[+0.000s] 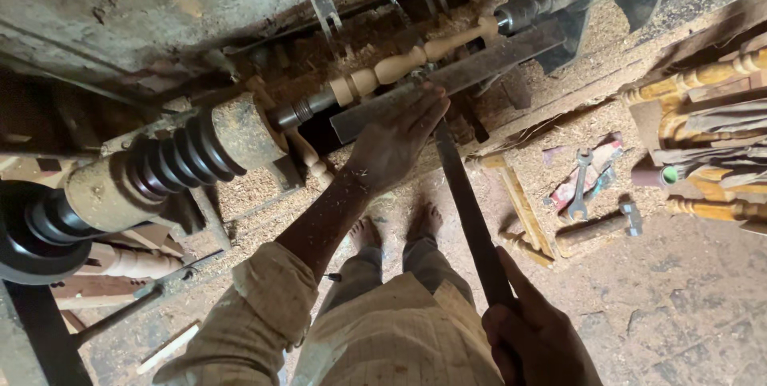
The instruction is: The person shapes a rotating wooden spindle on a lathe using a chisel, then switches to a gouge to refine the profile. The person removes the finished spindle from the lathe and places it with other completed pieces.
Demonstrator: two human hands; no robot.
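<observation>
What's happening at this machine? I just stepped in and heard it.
A person stands barefoot at a wood lathe. The left hand presses the tip of a long dark chisel onto the metal tool rest, against a pale, partly shaped wooden spindle. The right hand grips the handle end. Sawdust covers the floor.

- Dirt floor (679,306) strewn with sawdust and shavings
- Rough grey wall (160,2) at top left
- Spanner (581,186) and hammer (599,228) lying on floor at right
</observation>
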